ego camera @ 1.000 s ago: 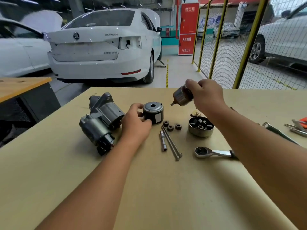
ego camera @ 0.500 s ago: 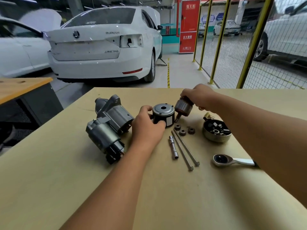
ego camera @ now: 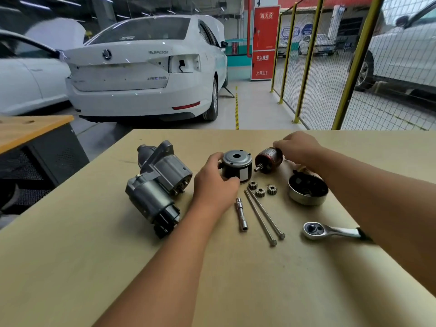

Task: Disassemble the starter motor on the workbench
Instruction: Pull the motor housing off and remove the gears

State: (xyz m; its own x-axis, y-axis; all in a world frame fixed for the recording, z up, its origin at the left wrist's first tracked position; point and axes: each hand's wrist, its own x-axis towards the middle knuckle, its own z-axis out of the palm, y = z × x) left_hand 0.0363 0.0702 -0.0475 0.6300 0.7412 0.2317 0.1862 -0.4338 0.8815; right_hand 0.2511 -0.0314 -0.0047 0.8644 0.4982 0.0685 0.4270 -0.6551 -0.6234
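The armature [ego camera: 269,159] is gripped at its far end by the right hand [ego camera: 296,145] and laid down on the workbench [ego camera: 94,256] just beside the motor can [ego camera: 236,166], which is clasped by the left hand [ego camera: 213,182]. The sorting step is judged to be in hand, with 3 small gears [ego camera: 260,189], 2 long bolts [ego camera: 264,214] and the end cap [ego camera: 308,191] already set out. Next, both grips must be released and the drive housing [ego camera: 158,185] taken up.

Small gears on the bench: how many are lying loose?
3. They sit in a loose row below the black housing: left gear, middle gear, right gear. More may be hidden inside other parts.
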